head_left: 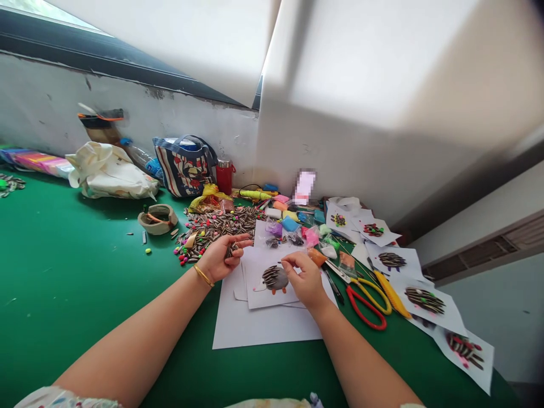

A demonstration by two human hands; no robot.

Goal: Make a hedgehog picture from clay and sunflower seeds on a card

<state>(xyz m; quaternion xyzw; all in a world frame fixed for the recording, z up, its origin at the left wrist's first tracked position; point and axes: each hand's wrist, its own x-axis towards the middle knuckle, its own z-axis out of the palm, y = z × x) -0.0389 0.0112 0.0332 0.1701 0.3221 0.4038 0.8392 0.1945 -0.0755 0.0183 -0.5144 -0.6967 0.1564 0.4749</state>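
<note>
Right hand, fingertips pinched, over the hedgehog picture at center of the frame; whether they grip a seed cannot be told. Left hand, cupped around seeds, beside it. Scissors lie right of center on the table.

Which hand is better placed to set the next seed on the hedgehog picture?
Right, most likely: the right hand has its fingertips pinched right by the picture, while the left hand cups loose seeds beside it.
</note>
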